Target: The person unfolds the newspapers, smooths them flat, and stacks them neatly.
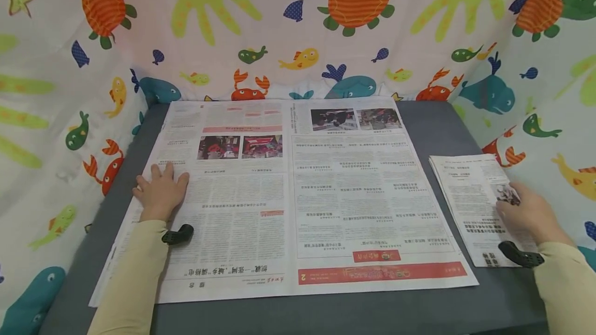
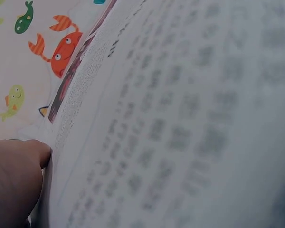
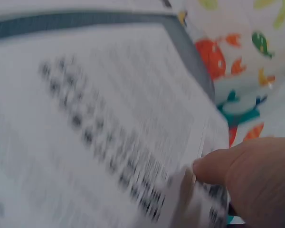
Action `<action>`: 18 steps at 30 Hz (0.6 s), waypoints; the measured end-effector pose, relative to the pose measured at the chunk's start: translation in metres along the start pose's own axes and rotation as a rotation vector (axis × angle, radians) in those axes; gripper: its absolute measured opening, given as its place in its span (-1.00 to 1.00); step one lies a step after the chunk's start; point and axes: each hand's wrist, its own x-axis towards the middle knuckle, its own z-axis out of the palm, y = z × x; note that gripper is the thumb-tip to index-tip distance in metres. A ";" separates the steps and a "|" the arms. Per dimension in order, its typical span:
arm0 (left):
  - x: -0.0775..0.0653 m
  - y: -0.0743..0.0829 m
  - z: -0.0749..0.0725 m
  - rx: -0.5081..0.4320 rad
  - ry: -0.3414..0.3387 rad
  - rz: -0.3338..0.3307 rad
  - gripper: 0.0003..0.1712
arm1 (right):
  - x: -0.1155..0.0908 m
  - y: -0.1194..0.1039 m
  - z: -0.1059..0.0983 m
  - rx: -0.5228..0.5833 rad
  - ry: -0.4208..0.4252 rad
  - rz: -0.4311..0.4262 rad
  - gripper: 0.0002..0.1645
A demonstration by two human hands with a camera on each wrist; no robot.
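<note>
A spread-out newspaper [image 1: 242,231] lies on the grey table, its print upside down from where I look. My left hand [image 1: 161,190] rests on its left part with fingers spread; in the left wrist view the thumb [image 2: 38,152] shows beside the page [image 2: 133,118]. At the right lies a folded newspaper [image 1: 470,195], apart from the spread one. My right hand [image 1: 531,213] grips its right edge, and in the right wrist view the thumb [image 3: 216,166] presses on top of the paper [image 3: 133,85]. The fingers underneath are hidden.
The grey table [image 1: 326,314] shows along the front and between the two newspapers. Behind and at both sides hangs a white cloth [image 1: 270,25] printed with turtles, crabs, whales and fish. A black band [image 1: 178,235] sits on each wrist.
</note>
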 end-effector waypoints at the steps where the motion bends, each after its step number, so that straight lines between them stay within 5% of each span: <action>1: 0.000 0.000 0.001 -0.005 0.001 0.002 -0.12 | -0.002 0.010 0.002 -0.007 -0.014 0.020 -0.01; 6: 0.001 -0.002 0.004 -0.017 0.011 0.011 -0.12 | -0.006 0.032 0.017 0.008 0.021 0.120 0.03; 18: -0.002 -0.002 0.006 -0.036 0.010 0.008 -0.12 | -0.007 0.023 0.010 0.014 0.067 0.189 -0.05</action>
